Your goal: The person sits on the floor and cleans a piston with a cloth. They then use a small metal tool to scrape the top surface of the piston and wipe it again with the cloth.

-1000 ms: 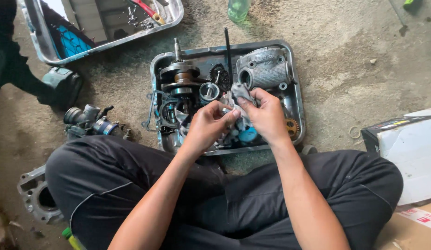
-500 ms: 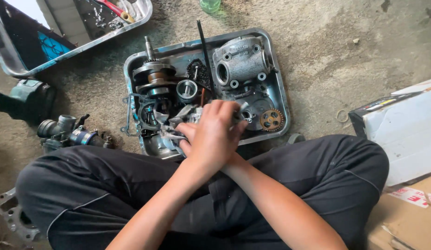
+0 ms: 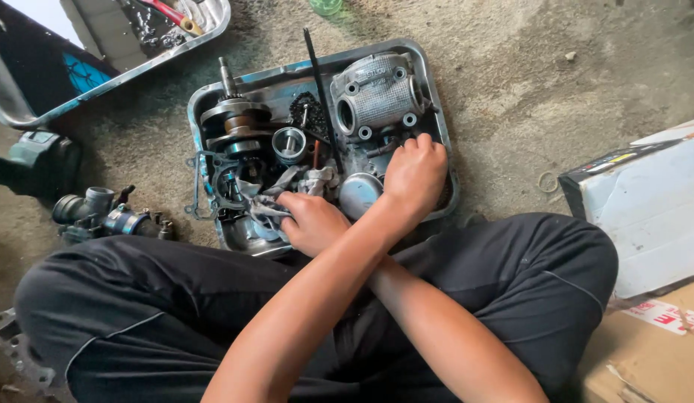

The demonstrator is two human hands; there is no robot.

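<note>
Wide first: we're sitting cross-legged on the concrete with the metal tray [image 3: 442,119] pulled right up against our shins, so every part sits within arm's reach. Our forearms are crossed, each hand working the far side of the tray.

The right hand [image 3: 313,220] is clenched around the grey rag [image 3: 302,183] at the tray's near edge, and the cloth trails up and away from the knuckles. We'd say it's bunched tight like that to keep a wiping face ready. Beyond that fist to its left stands the crankshaft [image 3: 235,119], propped on end. A thin gasket [image 3: 201,186] hangs over the rim beside it.

The left hand [image 3: 414,175] reaches across and over the right wrist, fingers curled down among the greasy parts. Whether it has actually closed on anything, we cannot tell, because the fingertips are buried. Just above its knuckles lies the ribbed cylinder head cover [image 3: 377,93]. Tucked against its thumb side is a round domed cap [image 3: 360,194].

Between the two hands, further out, a black rod [image 3: 321,89] leans across the tray. Next to it sits a small metal cup [image 3: 289,142].
</note>
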